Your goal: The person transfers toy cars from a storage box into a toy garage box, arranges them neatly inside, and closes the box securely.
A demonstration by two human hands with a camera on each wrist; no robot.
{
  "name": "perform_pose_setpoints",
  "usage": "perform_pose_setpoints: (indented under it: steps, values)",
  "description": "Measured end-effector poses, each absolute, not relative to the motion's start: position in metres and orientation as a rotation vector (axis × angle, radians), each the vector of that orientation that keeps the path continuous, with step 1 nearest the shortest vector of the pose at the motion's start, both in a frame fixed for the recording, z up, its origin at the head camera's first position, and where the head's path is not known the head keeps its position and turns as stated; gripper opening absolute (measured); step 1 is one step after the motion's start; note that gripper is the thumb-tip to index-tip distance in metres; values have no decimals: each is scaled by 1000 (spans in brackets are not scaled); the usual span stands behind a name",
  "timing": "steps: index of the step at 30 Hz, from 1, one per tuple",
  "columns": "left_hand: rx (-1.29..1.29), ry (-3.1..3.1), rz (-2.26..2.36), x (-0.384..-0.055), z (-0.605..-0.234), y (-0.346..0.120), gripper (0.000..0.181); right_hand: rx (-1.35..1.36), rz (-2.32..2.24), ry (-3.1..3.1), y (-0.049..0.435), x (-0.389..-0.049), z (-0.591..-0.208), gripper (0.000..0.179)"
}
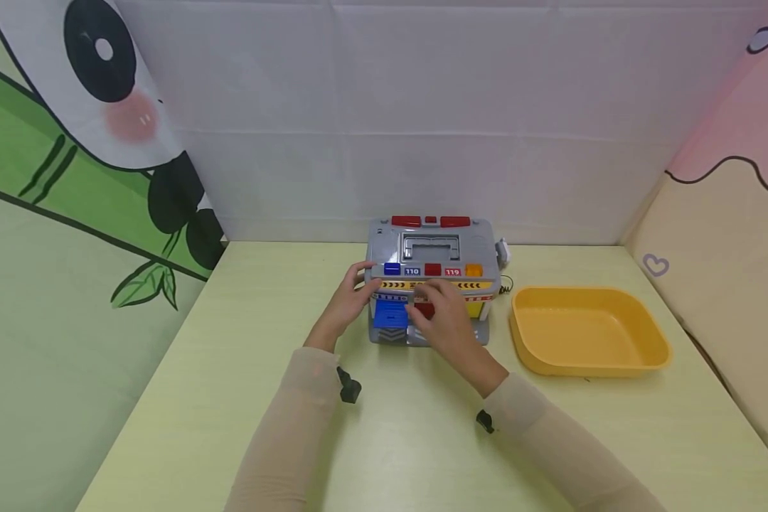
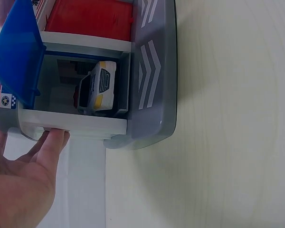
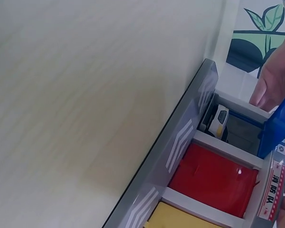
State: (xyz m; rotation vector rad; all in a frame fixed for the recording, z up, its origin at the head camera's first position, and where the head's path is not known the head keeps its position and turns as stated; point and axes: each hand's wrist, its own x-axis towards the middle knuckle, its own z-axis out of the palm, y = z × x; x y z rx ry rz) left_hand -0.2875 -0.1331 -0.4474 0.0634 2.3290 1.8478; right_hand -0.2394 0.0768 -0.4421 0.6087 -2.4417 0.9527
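Note:
A grey toy garage (image 1: pixel 384 245) stands at the back of the table. Its blue door (image 2: pixel 21 52) is raised, and a white toy car (image 2: pixel 102 86) sits inside that bay. The red door (image 3: pixel 213 180) beside it is down. My left hand (image 1: pixel 345 306) holds the garage by its left front corner, with fingers (image 2: pixel 50 147) against the side wall. My right hand (image 1: pixel 446 316) is in front of the middle, its fingers loosely bent near the sign strip above the red door; nothing shows between them. Whether its fingertips touch the strip is hidden.
To the garage's right lies a yellow tray (image 1: pixel 592 366). A handset-like grey piece (image 1: pixel 502 253) with a coiled cord is on the garage's right side. A yellow door (image 3: pixel 180 218) is down in the third bay. White cloth (image 1: pixel 422 128) hangs behind the table.

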Motion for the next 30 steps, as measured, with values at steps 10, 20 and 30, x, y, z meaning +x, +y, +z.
perform_pose_setpoints:
  steps: [10, 20, 30]
  values:
    - [86, 2326, 1837, -275, -427, -129, 49, 547, 754, -2546, 77, -244, -440, 48]
    - [99, 2353, 1875, -285, -446, -131, 46, 538, 515, -2549, 73, -252, -459, 62]
    - [108, 2322, 1923, -286, -450, -131, 46, 496, 345, -2524, 65, -254, -469, 63]
